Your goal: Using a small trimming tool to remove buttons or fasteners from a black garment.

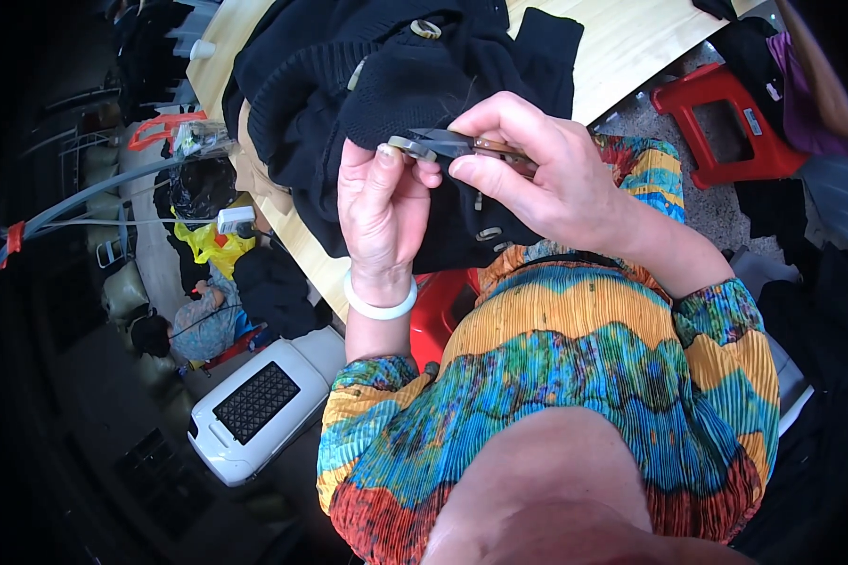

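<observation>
A black knit cardigan (396, 89) lies heaped in front of me, with several pale, horn-coloured buttons along it. Between thumb and fingers, my left hand (379, 212) pinches one button (411, 147) at a fold of the knit. A light bangle circles that wrist. My right hand (561, 179) is closed around a pair of thread snips (446, 142) with dark blades. Their blades point left, right beside the pinched button, and their tips lie against the dark knit. Whether they touch a thread is too small to make out.
The cardigan rests on a pale wooden table (627, 42). A red plastic stool (667, 99) stands at the right, near another person's arm. To the lower left is a white appliance (297, 372) with a dark grille; beyond it, a person (203, 325) sits near a yellow bag (219, 250).
</observation>
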A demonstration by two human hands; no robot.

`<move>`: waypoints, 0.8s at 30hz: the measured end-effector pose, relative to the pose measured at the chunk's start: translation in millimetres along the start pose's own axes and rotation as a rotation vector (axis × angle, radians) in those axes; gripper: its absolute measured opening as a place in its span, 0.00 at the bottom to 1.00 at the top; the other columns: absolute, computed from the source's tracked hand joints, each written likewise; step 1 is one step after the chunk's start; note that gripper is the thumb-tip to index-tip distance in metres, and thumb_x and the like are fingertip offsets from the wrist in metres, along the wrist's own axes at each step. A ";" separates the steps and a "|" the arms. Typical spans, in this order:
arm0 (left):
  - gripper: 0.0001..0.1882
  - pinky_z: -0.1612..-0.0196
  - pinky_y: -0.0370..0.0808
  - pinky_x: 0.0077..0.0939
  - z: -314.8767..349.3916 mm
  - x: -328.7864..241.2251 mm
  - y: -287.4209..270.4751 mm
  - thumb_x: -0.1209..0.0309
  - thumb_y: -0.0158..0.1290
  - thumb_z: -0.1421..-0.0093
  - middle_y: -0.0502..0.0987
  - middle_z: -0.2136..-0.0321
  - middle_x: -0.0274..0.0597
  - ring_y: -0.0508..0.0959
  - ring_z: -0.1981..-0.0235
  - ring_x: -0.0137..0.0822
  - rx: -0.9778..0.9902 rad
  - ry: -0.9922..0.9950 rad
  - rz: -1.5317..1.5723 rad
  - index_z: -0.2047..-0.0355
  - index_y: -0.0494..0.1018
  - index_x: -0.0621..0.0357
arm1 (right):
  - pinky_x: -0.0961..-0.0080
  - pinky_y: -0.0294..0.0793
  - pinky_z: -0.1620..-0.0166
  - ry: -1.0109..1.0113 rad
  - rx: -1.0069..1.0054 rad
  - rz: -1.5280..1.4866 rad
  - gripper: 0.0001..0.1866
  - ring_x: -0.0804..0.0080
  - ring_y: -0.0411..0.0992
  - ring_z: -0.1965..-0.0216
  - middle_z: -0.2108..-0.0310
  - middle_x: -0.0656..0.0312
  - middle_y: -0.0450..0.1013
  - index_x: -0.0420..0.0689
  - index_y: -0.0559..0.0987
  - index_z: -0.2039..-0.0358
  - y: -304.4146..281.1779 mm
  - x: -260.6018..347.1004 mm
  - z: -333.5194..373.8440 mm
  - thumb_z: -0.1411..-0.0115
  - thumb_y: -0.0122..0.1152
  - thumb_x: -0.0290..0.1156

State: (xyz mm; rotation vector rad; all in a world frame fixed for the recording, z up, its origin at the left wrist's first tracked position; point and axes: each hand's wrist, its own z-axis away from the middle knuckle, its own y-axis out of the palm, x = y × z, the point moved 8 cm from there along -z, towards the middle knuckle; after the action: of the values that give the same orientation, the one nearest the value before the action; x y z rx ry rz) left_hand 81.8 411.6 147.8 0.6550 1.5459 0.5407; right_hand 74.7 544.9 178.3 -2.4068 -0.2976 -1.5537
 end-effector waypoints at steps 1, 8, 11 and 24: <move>0.15 0.70 0.73 0.22 0.1 0.2 0.7 0.74 0.48 0.43 0.74 0.69 0.43 0.73 0.75 0.33 0.003 -0.003 0.008 0.54 0.65 0.59 | 0.83 0.60 0.82 -0.001 -0.010 0.004 0.08 0.82 0.62 0.86 0.87 0.66 0.64 0.39 0.70 0.70 -0.6 0.9 -0.3 0.47 0.57 0.28; 0.16 0.70 0.74 0.22 0.7 -1.5 -2.8 0.74 0.46 0.41 0.74 0.67 0.43 0.76 0.73 0.33 0.006 -0.073 0.091 0.52 0.64 0.59 | 0.90 0.67 0.68 0.083 -0.297 -0.386 0.13 0.87 0.66 0.73 0.77 0.69 0.68 0.39 0.69 0.63 -40.8 -10.6 -13.1 0.47 0.59 0.27; 0.16 0.71 0.74 0.22 -0.3 0.9 -1.4 0.74 0.46 0.41 0.75 0.67 0.41 0.76 0.73 0.34 -0.014 -0.120 0.132 0.52 0.63 0.59 | 0.91 0.63 0.64 0.033 -0.217 -0.327 0.19 0.87 0.64 0.67 0.65 0.64 0.68 0.39 0.63 0.53 -36.7 -19.5 -19.7 0.44 0.53 0.23; 0.13 0.53 0.70 0.30 -52.5 -35.4 13.8 0.68 0.41 0.38 0.74 0.61 0.46 0.75 0.59 0.35 0.000 -0.340 0.065 0.58 0.69 0.63 | 0.87 0.69 0.62 0.092 -0.010 -0.408 0.23 0.83 0.70 0.69 0.71 0.64 0.73 0.40 0.65 0.55 -10.6 -13.4 -26.0 0.50 0.63 0.27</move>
State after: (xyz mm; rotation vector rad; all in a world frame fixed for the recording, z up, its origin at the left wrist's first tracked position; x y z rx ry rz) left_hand 31.7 399.6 187.1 0.7570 1.2089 0.4507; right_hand 43.6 546.0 177.5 -2.3763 -0.8046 -1.8238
